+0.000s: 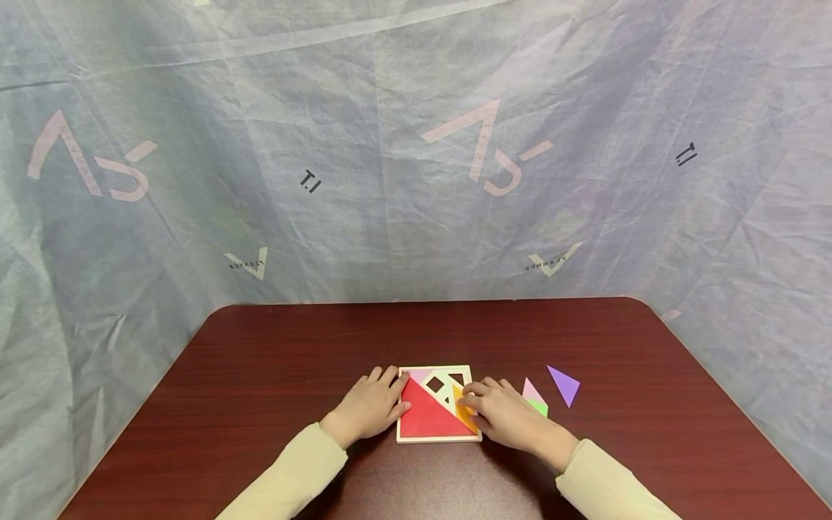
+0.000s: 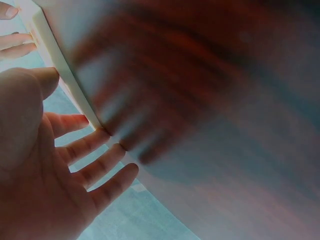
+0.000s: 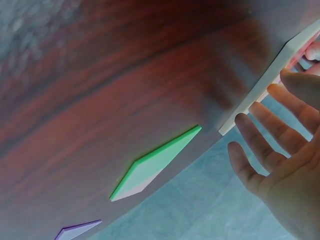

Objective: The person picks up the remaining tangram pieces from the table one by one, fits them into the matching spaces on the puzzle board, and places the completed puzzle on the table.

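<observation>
A square white-framed tangram tray (image 1: 439, 440) lies on the table, with a large red piece (image 1: 432, 415), an orange piece (image 1: 465, 415) and a pink piece (image 1: 418, 374) inside. Dark cut-outs show in its white base at the upper right. My left hand (image 1: 367, 406) rests at the tray's left edge, its thumb and fingertips touching the frame, fingers mostly straight. Over the right side, my right hand (image 1: 510, 415) touches the orange piece with its fingertips, partly covering it. In the right wrist view, the fingers of that hand (image 3: 290, 145) extend loosely along the tray's edge.
Right of the right hand lie a green piece (image 1: 538, 406) and a pink triangle (image 1: 530, 391), partly hidden by the hand in the head view. Farther right is a purple triangle (image 1: 566, 385). The dark red table (image 1: 312, 332) meets a grey cloth (image 1: 383, 238) behind.
</observation>
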Available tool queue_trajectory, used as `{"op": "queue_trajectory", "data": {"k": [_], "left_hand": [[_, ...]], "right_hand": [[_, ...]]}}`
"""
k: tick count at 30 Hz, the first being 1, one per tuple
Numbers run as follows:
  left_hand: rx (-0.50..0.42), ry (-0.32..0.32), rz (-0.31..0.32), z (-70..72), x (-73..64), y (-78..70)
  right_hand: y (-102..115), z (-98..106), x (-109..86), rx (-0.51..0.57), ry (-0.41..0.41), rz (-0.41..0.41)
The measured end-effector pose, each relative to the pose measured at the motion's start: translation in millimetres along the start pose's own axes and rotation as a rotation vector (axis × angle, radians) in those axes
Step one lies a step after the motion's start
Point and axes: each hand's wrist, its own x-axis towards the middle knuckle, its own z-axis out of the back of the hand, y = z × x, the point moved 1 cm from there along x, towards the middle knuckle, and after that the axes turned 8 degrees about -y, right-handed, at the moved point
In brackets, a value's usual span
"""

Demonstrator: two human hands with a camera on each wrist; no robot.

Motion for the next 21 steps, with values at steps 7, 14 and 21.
{"op": "queue_trajectory", "data": {"k": [7, 14, 21], "left_hand": [[0.001, -0.002, -0.001, 0.3, -0.8, -0.4], [0.002, -0.006, -0.001, 0.7, -0.3, -1.3], [0.011, -0.017, -0.007, -0.8, -0.5, -1.1]], "right_hand": [[-0.6, 0.0, -1.8, -0.006, -0.002, 0.006], [-3.2, 3.2, -2.3, -0.013, -0.030, 0.004], [-8.3, 8.1, -3.0, -0.037, -0.042, -0.008]]}}
